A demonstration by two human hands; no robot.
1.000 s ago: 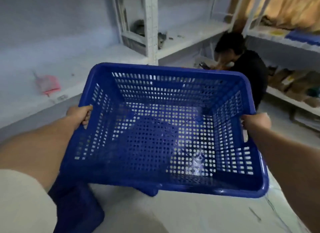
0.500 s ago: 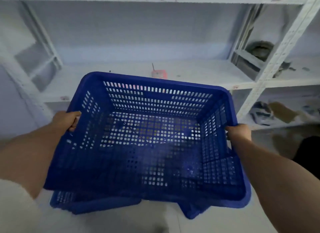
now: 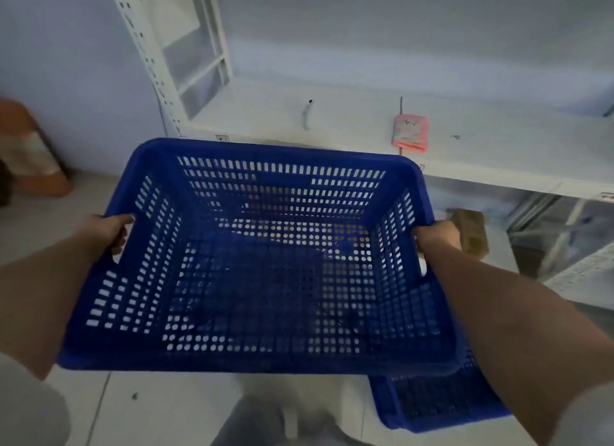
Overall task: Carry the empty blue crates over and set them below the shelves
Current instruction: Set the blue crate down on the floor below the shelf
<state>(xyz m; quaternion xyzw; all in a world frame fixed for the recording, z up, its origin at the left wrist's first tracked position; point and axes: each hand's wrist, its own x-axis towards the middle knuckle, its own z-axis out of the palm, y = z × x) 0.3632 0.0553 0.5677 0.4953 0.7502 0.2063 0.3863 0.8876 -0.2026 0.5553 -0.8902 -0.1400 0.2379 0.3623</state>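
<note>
Blue crate (image 3: 265, 263) held in mid-air w/ both hands, open side up, empty, tipped a bit so far rim sits higher than near rim. Long axis runs left-right, parallel to front edge of white shelf (image 3: 481, 166); far rim just short of that edge. Left hand (image 3: 106, 231) curled tight round left short-side rim, fingers together. Right hand (image 3: 437, 236) clamped on right side at handle slot, fingers wrapped, tips hidden. Second blue crate (image 3: 438, 402) on floor (image 3: 166, 409) under near-right corner. Pink packet (image 3: 410, 136) lies on shelf, near its front edge.
</note>
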